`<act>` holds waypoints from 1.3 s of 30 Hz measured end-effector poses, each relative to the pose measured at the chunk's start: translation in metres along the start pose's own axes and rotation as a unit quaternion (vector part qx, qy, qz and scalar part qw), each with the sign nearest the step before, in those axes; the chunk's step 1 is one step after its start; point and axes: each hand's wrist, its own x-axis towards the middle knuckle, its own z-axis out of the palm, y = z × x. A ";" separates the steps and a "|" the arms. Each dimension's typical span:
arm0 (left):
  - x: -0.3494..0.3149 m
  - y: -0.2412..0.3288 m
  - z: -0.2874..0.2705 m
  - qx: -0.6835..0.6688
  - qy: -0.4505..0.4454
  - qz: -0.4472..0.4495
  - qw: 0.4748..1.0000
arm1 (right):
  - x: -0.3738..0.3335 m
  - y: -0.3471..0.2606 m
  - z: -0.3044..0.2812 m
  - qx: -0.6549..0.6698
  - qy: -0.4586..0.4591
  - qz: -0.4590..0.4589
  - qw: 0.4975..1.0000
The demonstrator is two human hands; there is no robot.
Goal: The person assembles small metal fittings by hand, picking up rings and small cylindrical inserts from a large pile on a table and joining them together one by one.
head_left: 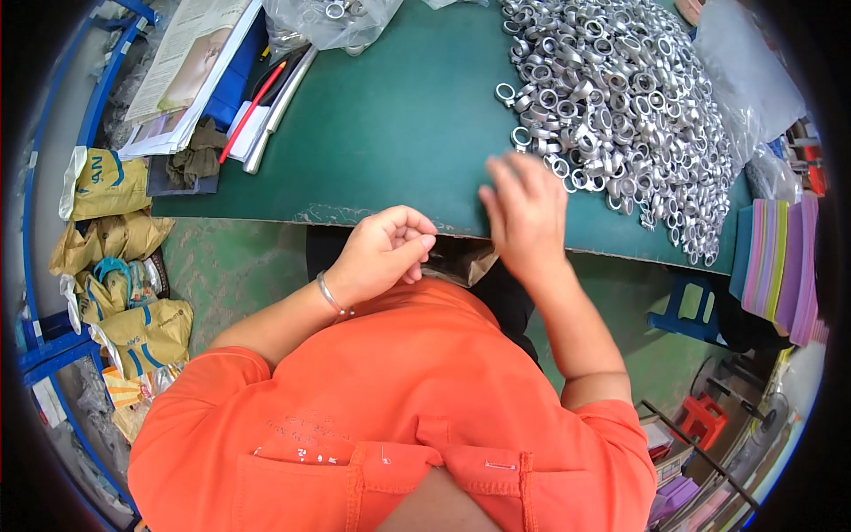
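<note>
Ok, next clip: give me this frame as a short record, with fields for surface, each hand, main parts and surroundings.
surface: green table, its front edge at the person's body
left hand: left hand curled loosely closed at the table edge; whether it holds anything cannot be told; metal bangle on the wrist
right hand: right hand blurred, fingers extended, beside the near edge of the pile
main parts: heap of silver metal rings on the right of the table
surroundings: papers and red pen at the table's left; yellow sacks on the floor

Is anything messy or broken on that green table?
Yes. The table's front edge looks worn and chipped, near the left hand. The metal rings lie in one loose heap by the right hand, some strays apart.
</note>
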 end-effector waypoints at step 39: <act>0.051 0.018 -0.020 0.437 0.128 0.345 0.821 | -0.015 0.014 0.009 0.215 0.117 0.142 0.959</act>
